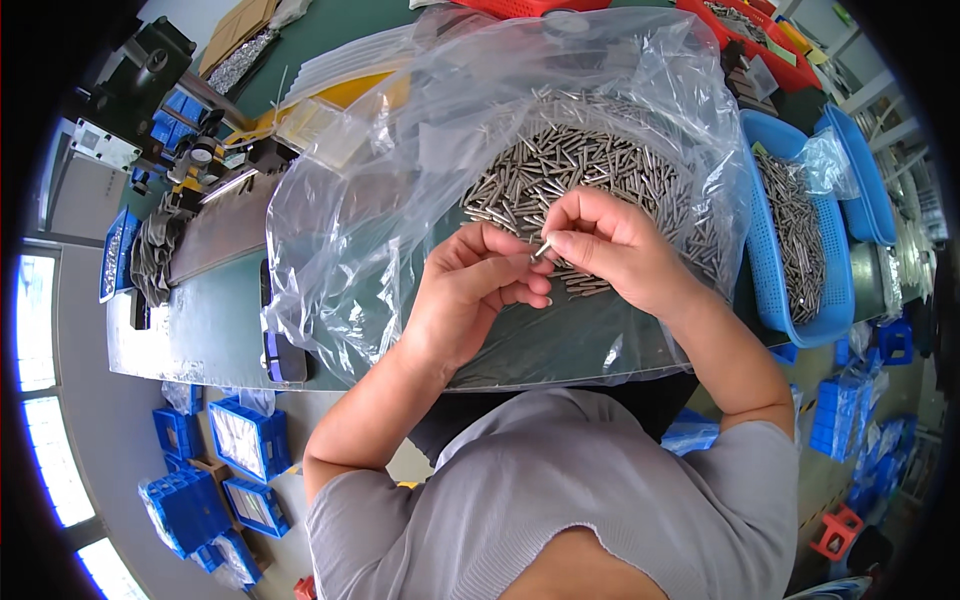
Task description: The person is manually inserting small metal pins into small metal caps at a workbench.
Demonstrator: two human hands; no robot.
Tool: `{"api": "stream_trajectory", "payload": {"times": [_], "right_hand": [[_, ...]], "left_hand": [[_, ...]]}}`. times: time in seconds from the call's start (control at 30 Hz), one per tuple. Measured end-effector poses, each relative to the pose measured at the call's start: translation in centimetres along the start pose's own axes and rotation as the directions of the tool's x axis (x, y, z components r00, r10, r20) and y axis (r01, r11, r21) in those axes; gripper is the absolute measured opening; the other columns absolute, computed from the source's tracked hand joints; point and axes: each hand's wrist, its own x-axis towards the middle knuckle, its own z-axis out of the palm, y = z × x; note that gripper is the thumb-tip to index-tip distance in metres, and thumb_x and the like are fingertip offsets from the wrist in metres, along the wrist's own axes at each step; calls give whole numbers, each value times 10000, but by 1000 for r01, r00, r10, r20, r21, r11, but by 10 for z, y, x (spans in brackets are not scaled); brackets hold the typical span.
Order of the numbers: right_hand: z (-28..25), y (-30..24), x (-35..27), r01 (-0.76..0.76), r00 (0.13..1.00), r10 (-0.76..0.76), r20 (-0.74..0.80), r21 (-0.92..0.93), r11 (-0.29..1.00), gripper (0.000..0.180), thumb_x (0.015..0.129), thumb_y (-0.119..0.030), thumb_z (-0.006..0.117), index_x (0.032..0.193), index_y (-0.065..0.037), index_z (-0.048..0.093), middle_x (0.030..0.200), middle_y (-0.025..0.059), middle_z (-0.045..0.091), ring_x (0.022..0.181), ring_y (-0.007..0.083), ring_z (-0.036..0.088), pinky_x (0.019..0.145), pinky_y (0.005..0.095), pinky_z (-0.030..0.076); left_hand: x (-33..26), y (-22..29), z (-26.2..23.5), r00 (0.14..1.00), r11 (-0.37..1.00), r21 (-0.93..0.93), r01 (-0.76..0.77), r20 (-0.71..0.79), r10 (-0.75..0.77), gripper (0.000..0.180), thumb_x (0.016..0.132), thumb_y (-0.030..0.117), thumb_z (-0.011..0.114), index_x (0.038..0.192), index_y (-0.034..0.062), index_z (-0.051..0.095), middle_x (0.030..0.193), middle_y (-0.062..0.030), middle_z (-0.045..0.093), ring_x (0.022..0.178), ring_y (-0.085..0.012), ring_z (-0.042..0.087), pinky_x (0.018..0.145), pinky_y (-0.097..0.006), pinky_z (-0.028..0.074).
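Head view: your hands meet over a clear bag [400, 200] spread on the green bench [215, 310], just at the near edge of a heap of pins [585, 170] lying on the plastic. Your right hand [610, 245] pinches one pin [541, 250] between thumb and forefinger, fingers closed on it, its tip pointing toward your left hand [470, 290]. The left hand is loosely curled, fingertips touching the right hand's thumb side; whether it grips a pin of its own is hidden behind the knuckles, so I cannot tell.

This looks like the picking and checking step: one pin lifted clear of the heap and held up between both hands for a look. Most of the heap sits untouched beyond your fingers, so you seem far from the end.

To your right, a blue basket [800, 250] holds more pins, near the bag but apart from it; a second blue basket [865, 180] lies past it. Red trays [760, 40] sit at the far edge. Blue boxes [230, 460] stand on the floor to your left.

The next move calls for a firm pinch: the pin is thin and slick, and it could slip back into the heap and be lost among the rest.
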Motion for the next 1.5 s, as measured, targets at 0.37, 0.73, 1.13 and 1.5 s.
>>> {"api": "stream_trajectory", "payload": {"times": [0.37, 0.73, 1.13, 1.5], "right_hand": [[1, 5, 1, -36, 999, 36, -3, -115, 993, 73, 865, -84, 611, 880, -13, 610, 805, 9, 617, 759, 55, 569, 662, 201, 459], [-9, -9, 0, -175, 980, 159, -119, -140, 975, 111, 848, -108, 558, 902, -17, 589, 663, -41, 479, 560, 37, 445, 476, 197, 338], [10, 23, 4, 224, 928, -352, 126, -941, 254, 92, 733, -137, 660, 781, -75, 610, 717, 63, 567, 675, 255, 603, 575, 365, 484], [-3, 1, 2, 76, 997, -78, -21, -58, 995, 102, 898, -89, 560, 921, 8, 546, 829, 22, 581, 778, 91, 592, 703, 225, 474]], "left_hand": [[-2, -4, 0, 999, 997, 60, -53, 13, 52, 49, 857, -17, 552, 898, -33, 530, 856, -151, 635, 755, -234, 661, 696, -341, 565], [-3, 1, -3, 982, 988, -7, -153, -110, 152, 57, 845, -29, 491, 888, -17, 527, 887, -178, 641, 739, -224, 645, 701, -339, 542], [-1, 2, -2, 986, 988, -7, -151, -66, 151, 70, 851, -29, 485, 888, -26, 544, 876, -176, 649, 739, -221, 649, 697, -331, 545], [-3, -1, 0, 999, 998, 55, -40, -12, 40, 65, 847, -24, 504, 896, -15, 546, 882, -185, 643, 731, -223, 652, 676, -340, 558]]}}
